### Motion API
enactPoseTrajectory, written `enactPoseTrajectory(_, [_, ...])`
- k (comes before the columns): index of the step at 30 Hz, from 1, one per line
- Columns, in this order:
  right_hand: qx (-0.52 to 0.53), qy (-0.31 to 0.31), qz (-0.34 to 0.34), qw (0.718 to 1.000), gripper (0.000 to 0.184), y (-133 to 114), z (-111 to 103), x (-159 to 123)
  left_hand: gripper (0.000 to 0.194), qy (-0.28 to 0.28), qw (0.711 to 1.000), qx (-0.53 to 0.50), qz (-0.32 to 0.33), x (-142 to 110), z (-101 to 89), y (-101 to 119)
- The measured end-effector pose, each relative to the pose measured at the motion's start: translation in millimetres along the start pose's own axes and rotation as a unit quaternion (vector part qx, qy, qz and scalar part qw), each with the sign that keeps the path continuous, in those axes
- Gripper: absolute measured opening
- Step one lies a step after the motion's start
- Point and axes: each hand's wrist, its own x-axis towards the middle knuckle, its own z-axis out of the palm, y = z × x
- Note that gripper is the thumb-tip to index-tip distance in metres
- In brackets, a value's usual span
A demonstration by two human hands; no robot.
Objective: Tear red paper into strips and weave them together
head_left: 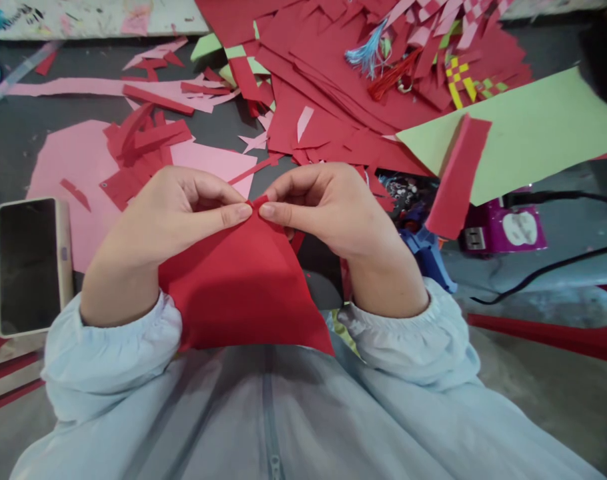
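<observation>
A sheet of red paper (243, 287) hangs from my two hands in front of my body, its lower edge near my jacket. My left hand (183, 213) pinches its top edge between thumb and fingers. Right beside it, my right hand (318, 207) pinches the same edge, the two thumb tips almost touching. Between the thumbs the edge looks folded or bunched into a small bit. The fingertips behind the paper are partly hidden.
Red paper sheets (333, 100) and scraps cover the far table. Pink paper (63, 180) and a phone (27, 267) lie at left. At right are green paper (523, 133), a red strip (458, 177), a purple box (506, 227), a blue tool (428, 257) and a black cable (553, 267).
</observation>
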Motion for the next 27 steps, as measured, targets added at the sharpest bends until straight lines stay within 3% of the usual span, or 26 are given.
enactPoseTrajectory(13, [-0.021,0.022,0.004,1.0,0.033,2.4,1.9,-0.3,0.017,0.002,0.999,0.044,-0.02,2.9,-0.6,-0.2])
enactPoseTrajectory(27, [-0.013,0.034,0.003,0.999,0.038,1.3,2.3,-2.7,0.022,0.002,0.999,0.037,-0.037,0.8,0.0,1.6])
